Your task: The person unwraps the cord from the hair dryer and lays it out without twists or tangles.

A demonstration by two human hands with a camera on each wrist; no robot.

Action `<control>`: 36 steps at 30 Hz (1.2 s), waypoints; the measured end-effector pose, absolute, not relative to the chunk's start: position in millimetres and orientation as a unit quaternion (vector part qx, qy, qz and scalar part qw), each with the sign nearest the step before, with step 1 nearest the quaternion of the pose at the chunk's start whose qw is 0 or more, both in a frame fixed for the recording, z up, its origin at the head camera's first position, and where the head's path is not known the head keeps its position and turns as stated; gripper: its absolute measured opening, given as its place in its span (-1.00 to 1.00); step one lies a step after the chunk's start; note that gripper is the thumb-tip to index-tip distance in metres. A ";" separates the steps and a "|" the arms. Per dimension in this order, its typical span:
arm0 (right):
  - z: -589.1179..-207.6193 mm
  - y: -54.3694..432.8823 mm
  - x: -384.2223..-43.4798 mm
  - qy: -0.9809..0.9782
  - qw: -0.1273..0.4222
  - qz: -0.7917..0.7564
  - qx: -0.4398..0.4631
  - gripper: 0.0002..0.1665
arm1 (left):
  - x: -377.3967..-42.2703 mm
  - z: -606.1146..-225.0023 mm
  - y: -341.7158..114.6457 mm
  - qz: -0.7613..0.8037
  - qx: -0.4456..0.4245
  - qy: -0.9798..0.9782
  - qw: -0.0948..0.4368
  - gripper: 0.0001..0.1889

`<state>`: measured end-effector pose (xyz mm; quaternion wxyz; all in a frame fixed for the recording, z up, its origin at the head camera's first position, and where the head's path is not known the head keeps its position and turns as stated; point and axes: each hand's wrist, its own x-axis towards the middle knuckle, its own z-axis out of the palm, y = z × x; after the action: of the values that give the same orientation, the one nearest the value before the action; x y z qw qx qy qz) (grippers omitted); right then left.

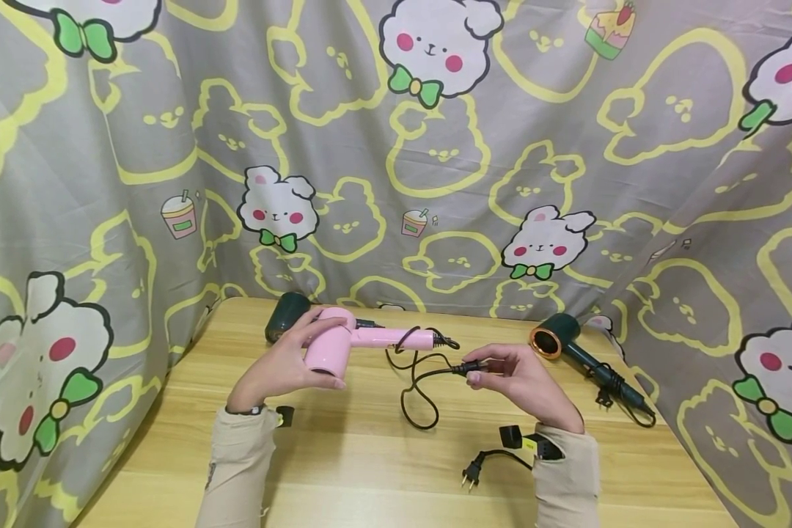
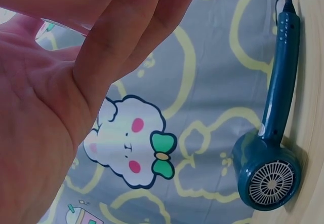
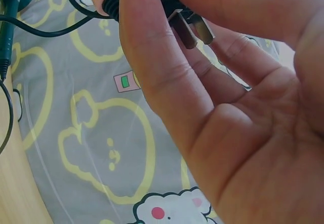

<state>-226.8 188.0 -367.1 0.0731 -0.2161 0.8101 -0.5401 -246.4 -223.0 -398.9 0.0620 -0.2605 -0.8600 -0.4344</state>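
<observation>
In the head view my left hand (image 1: 284, 363) grips a pink hair dryer (image 1: 330, 352) round its barrel, the handle pointing right. The dryer's black cord (image 1: 414, 396) winds loosely about the handle and hangs in a loop beneath it. My right hand (image 1: 515, 374) pinches the plug (image 1: 470, 367) at the cord's end between thumb and fingers. Two flat metal prongs (image 3: 190, 31) show in the right wrist view, pointing in toward the palm. Behind the left hand lies a dark green hair dryer (image 2: 268, 168), its round grille visible in the left wrist view.
Another dark green hair dryer (image 1: 570, 352) with a copper ring lies at the right, its cord bundled. Near the right sleeve, a loose two-prong plug (image 1: 471, 469) lies on the wooden table (image 1: 369, 469). A patterned curtain (image 1: 449, 176) surrounds the table's back and sides.
</observation>
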 end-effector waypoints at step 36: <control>-383.2 184.2 -242.7 0.803 0.110 -0.556 -0.184 -0.62 | -245.1 -396.9 -222.6 -0.425 -0.256 -0.866 0.067 0.04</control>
<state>-242.7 184.2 -383.2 0.1100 -0.1843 0.8028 -0.5563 -245.1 -222.6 -396.9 0.0672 -0.2556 -0.8657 -0.4251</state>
